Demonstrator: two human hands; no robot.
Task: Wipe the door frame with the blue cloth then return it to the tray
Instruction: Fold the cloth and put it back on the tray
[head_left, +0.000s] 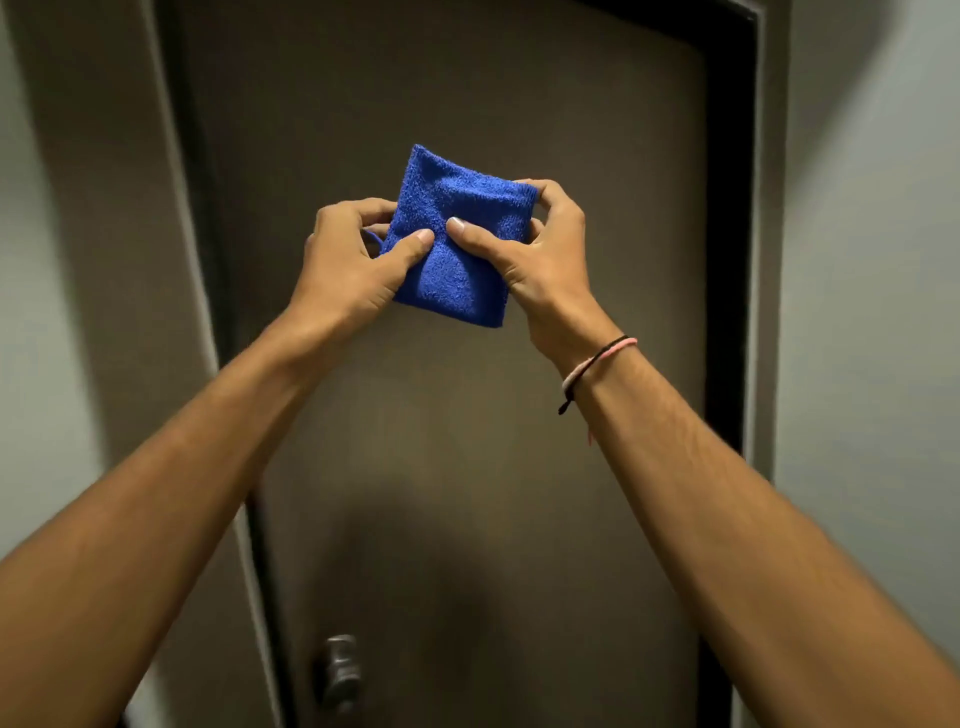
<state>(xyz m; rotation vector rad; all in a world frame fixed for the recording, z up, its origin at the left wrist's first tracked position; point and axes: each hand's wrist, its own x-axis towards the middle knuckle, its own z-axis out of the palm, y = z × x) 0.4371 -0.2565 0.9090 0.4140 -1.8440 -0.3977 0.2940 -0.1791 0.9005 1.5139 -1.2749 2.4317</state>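
A folded blue cloth (457, 234) is held up in front of a grey-brown door (467, 467), at about the middle of the view. My left hand (353, 260) grips its left edge with the thumb pressed on the front. My right hand (524, 244) grips its right edge, thumb on the front and fingers curled over the top corner. The door frame (727, 208) runs dark down the right side of the door and lighter down the left side (176, 208). The tray is not in view.
A metal door handle (337, 670) sits low on the door's left side. Pale walls (872, 260) flank the frame on both sides. My right wrist wears thin bracelets (592, 369).
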